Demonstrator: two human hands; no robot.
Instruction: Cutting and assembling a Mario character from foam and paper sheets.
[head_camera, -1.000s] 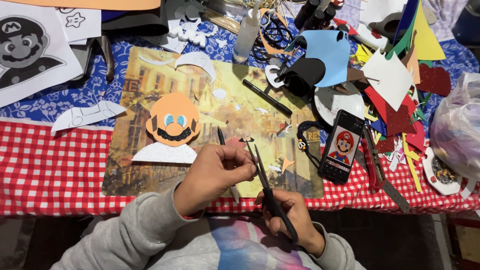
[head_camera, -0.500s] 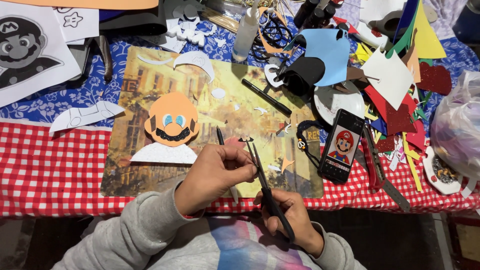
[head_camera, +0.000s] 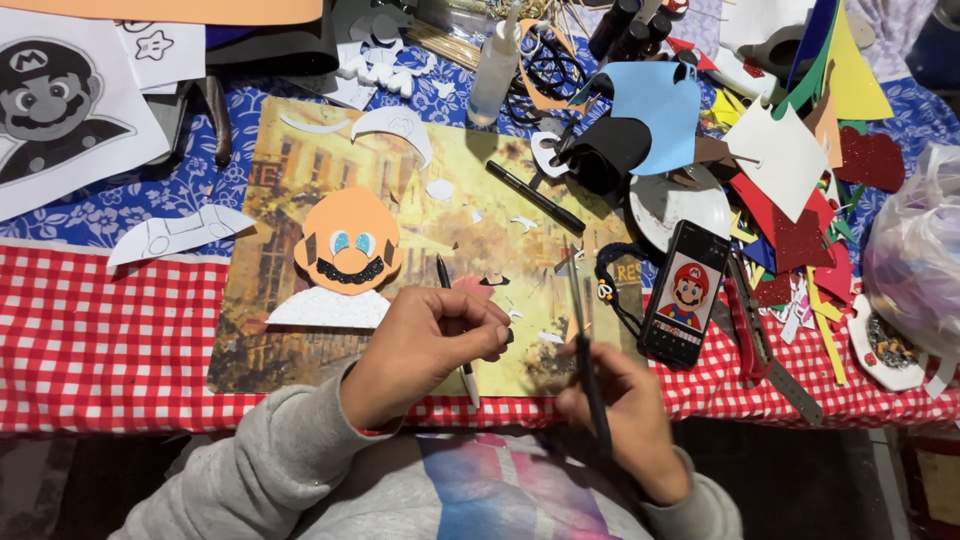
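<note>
Pink foam, a small scrap, sits pinched at the fingertips of the left hand, closed over the painted mat. The right hand is wrapped around black scissors, whose blades now point up and away from the scrap; half a second ago they lay against the left fingers, so a cut looks finished. A pen lies under the left hand. Further out rest the orange foam face and a phone.
</note>
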